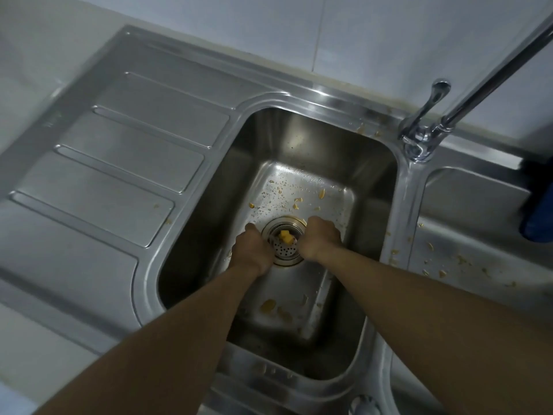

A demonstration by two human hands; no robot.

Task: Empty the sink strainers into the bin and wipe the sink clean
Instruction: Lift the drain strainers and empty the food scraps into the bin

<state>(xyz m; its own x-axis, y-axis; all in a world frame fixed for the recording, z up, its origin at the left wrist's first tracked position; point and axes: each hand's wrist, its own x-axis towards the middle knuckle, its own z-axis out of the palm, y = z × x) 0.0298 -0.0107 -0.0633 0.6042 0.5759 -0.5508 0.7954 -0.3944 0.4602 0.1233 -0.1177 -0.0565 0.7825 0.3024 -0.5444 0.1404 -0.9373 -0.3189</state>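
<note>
Left hand (250,250) and right hand (321,236) flank the strainer (284,242), seated in the sink (299,139) drain; fingers hidden, grip indeterminate. Scraps (294,203) remain; emptying and wiping outstanding.

— What carries it all?
— A steel sink unit (185,85): ribbed draining board (119,163) at left, deep basin (374,181) in the middle, shallower basin (478,223) at right.
— And on it?
— Yellowish food scraps (321,193) across the deep basin's floor, more crumbs (442,273) in the right basin, a few beside the tap (419,145).
</note>
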